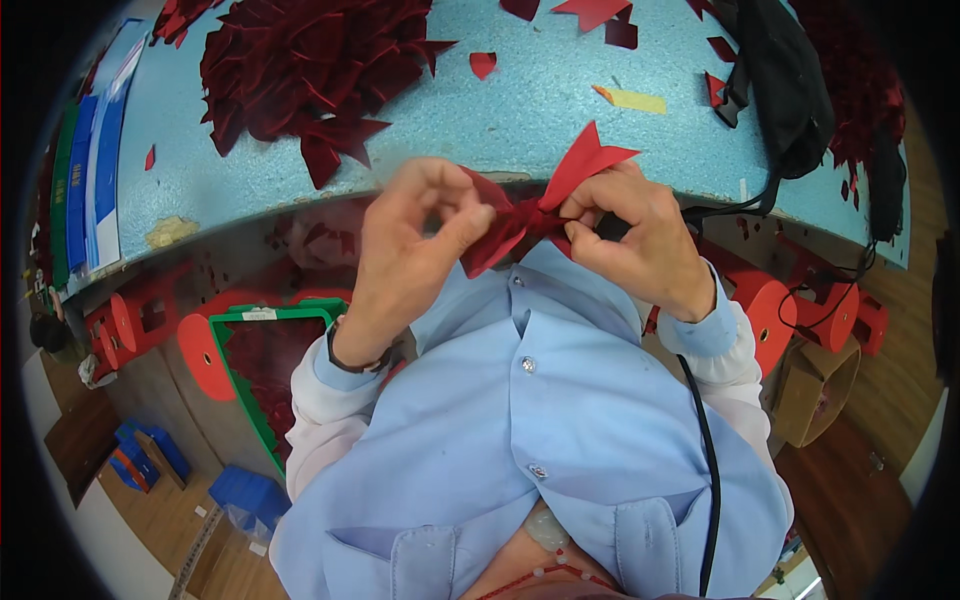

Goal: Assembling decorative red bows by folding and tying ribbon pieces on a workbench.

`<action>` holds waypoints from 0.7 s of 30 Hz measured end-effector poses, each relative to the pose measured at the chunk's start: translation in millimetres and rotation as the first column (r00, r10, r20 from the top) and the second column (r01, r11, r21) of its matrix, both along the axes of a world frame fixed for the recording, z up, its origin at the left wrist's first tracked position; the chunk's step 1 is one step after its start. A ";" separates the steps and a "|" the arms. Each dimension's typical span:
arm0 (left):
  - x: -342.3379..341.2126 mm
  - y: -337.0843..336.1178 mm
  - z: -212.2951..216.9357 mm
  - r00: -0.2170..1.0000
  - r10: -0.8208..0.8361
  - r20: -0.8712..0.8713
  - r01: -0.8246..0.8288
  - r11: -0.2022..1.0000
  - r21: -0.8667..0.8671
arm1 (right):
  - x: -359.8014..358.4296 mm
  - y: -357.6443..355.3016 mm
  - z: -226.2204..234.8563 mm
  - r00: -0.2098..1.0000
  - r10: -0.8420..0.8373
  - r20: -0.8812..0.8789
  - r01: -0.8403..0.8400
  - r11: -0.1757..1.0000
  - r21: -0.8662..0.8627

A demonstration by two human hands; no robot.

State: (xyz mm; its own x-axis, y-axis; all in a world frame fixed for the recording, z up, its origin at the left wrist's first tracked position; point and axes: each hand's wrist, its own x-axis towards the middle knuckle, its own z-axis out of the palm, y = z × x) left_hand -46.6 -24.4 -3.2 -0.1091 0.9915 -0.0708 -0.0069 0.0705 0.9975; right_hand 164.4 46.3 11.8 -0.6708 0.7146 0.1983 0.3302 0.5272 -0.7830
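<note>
Between my hands, just off the table's near edge, is a red ribbon bow (523, 214) with a darker velvety side and notched tails. My left hand (420, 225), somewhat blurred, pinches the bow's left loop between thumb and fingers. On the other side my right hand (632, 225) has its thumb and fingertips closed on the bow close to the knot, with a forked tail standing up above them. Part of the bow's right side is hidden behind my right fingers. Past my left hand a large heap of dark red velvet bows (310, 70) lies on the table.
The light blue table (440, 125) carries scraps of red ribbon (483, 66), a yellow strip (635, 101) and a black bag (785, 90) with a hanging cord. A green-rimmed crate (240, 390) holds red pieces at my left. Red stools (205, 355) and a cardboard box (815, 390) stand below.
</note>
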 end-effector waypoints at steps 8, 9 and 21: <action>18.5 5.4 24.4 0.544 0.116 -0.831 0.430 0.812 0.395 | 2.8 3.8 22.1 0.998 -0.038 0.055 0.062 0.830 -0.554; 20.7 5.0 20.6 0.528 0.129 -0.839 0.437 0.806 0.400 | 2.1 4.7 26.3 0.999 -0.029 0.032 0.042 0.794 -0.606; 17.0 -3.7 32.8 0.936 -0.236 0.260 0.317 0.887 -0.335 | 7.7 -9.7 17.0 0.896 -0.205 -0.394 0.032 0.915 -0.402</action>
